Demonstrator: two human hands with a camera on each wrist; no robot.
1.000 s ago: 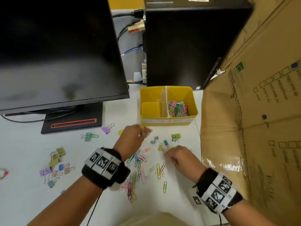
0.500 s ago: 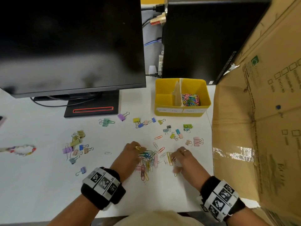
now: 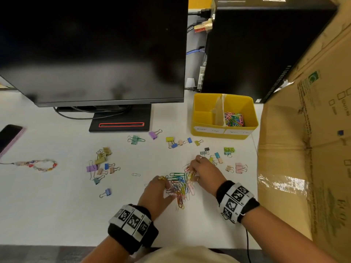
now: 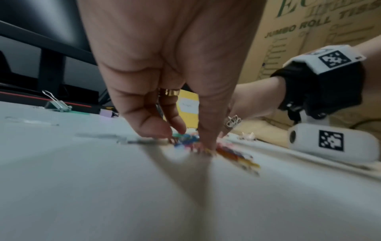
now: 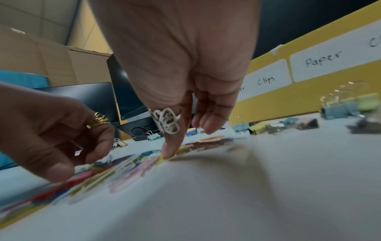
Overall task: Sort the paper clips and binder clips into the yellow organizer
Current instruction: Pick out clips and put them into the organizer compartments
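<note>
The yellow organizer (image 3: pixel 237 96) stands at the back right of the white table, with coloured paper clips (image 3: pixel 233 119) in its right compartment; its left compartment looks empty. A pile of loose coloured paper clips (image 3: pixel 180 186) lies between my hands. My left hand (image 3: pixel 169 188) touches the pile's left side with fingertips (image 4: pixel 206 143) pointing down. My right hand (image 3: pixel 191 173) is at the pile's right side, its forefinger (image 5: pixel 171 151) pressing on a yellow clip. Neither hand visibly lifts a clip. Binder clips lie scattered: a group at the left (image 3: pixel 100 164), a row (image 3: pixel 178 141) before the organizer, more at the right (image 3: pixel 240 168).
A black monitor (image 3: pixel 91 50) on its stand (image 3: pixel 121 120) fills the back left, a computer tower (image 3: pixel 256 44) stands behind the organizer. A big cardboard box (image 3: pixel 303 149) walls the right side. A phone (image 3: pixel 9 137) and a bead bracelet (image 3: pixel 38 165) lie far left.
My left hand came back from near the organizer to the paper clips. Both hands have closed in, and the spread clips are now drawn into a tighter pile.
</note>
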